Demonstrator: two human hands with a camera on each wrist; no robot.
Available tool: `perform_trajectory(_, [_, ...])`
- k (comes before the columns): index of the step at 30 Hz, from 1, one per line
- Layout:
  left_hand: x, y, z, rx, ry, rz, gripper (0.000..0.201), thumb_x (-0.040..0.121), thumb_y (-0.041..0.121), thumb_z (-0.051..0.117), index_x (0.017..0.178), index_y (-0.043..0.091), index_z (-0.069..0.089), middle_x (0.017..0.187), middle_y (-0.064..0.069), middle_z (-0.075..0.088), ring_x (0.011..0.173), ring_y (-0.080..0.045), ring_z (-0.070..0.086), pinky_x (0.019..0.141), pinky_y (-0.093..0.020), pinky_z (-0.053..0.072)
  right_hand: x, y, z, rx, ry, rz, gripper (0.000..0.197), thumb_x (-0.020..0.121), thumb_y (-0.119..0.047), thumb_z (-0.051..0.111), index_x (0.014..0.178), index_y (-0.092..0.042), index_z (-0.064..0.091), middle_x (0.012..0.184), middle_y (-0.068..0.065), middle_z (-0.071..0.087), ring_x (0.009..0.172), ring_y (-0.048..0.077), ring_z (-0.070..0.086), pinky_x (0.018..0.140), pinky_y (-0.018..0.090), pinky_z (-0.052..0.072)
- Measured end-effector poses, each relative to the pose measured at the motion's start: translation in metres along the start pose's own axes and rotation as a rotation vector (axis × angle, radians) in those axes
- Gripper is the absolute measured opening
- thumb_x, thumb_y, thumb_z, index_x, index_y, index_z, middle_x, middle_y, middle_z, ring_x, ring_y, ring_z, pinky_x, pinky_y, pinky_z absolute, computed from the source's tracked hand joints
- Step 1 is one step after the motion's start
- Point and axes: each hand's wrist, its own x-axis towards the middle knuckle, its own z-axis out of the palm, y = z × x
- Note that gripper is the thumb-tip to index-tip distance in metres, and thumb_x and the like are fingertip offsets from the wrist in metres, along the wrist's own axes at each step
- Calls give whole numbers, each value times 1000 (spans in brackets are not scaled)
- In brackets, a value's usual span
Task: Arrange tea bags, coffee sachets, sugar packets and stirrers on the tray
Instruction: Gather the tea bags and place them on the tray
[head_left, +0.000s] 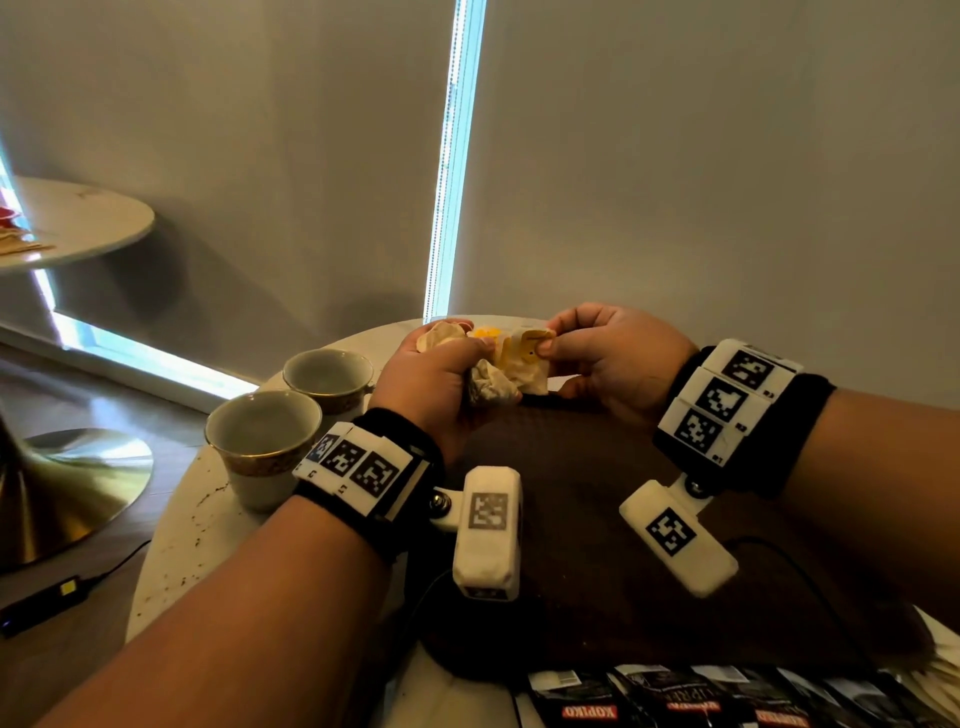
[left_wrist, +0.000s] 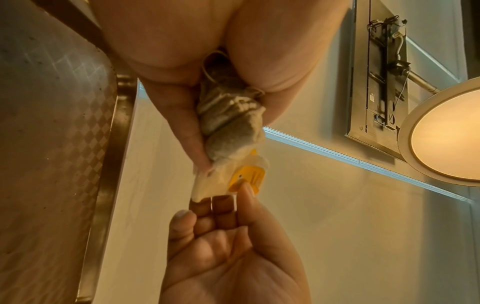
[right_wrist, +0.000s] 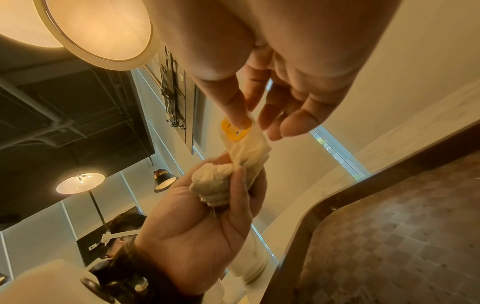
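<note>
I have both hands raised over the far edge of the dark wooden tray. My left hand is fisted around a crumpled bunch of tea bags, while my right hand pinches a yellow tag on them between thumb and forefinger. Two gold-banded cups stand left of the tray; black Kopiko coffee sachets lie along its near edge.

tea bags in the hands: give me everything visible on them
The tea bags are a crumpled bunch of off-white, thin papery pouches with yellow tags and thin strings. They are held in the air above the dark tray. The left hand grips the bunch; the right hand pinches one yellow tag.
</note>
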Motion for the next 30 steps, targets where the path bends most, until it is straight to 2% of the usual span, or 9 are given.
perform_trajectory(7, [1, 0, -2, -2, 34, 17, 35, 89, 2, 67, 122, 13, 61, 119, -22, 65, 97, -40, 71, 67, -42, 59, -1, 0, -3, 38, -18, -18, 16, 90, 4, 61, 87, -12, 60, 85, 10, 69, 73, 21, 67, 57, 29, 51])
perform_trajectory(10, [1, -2, -1, 2, -27, 8, 42, 88, 4, 70, 127, 9, 59, 118, -23, 67, 96, -39, 72, 67, -43, 58, 0, 0, -2, 46, -20, -3, 16, 91, 4, 62, 88, -12, 60, 81, 9, 67, 64, 18, 66, 56, 30, 53])
perform_trajectory(13, [0, -5, 2, 27, -86, 12, 52, 84, 5, 75, 132, 6, 55, 109, -22, 67, 92, -36, 72, 66, -43, 57, 1, 4, 1, 23, -16, 15, 14, 90, 0, 64, 90, -13, 61, 82, 10, 69, 65, 18, 66, 56, 31, 52])
perform_trajectory(17, [1, -5, 1, 29, -40, 13, 39, 86, -1, 71, 120, 13, 60, 107, -20, 67, 81, -31, 74, 61, -40, 57, 3, 6, 3, 2, 10, 20, 12, 88, -3, 69, 92, -14, 64, 77, 6, 72, 63, 17, 68, 57, 32, 52])
perform_trajectory(21, [1, -4, 1, 24, -12, 24, 36, 86, -1, 71, 119, 13, 62, 109, -21, 69, 84, -33, 75, 63, -40, 57, 2, 3, 4, -31, 41, 25, 11, 87, -7, 72, 93, -12, 65, 82, 8, 73, 64, 18, 69, 56, 32, 52])
perform_trajectory(27, [-2, 1, 0, 2, 26, 22, 36, 86, -1, 72, 117, 13, 62, 113, -22, 70, 90, -38, 75, 67, -44, 59, 1, 0, 0, -5, 58, 6, 9, 89, -5, 69, 91, -12, 63, 80, 5, 74, 62, 12, 70, 54, 29, 52])
perform_trajectory(30, [-2, 6, 0, -38, 50, 56, 38, 87, -2, 71, 121, 11, 59, 115, -24, 69, 89, -39, 75, 64, -42, 59, 3, -1, -6, 13, 93, 8, 8, 90, -5, 68, 92, -12, 63, 80, 6, 73, 62, 14, 69, 54, 29, 51])
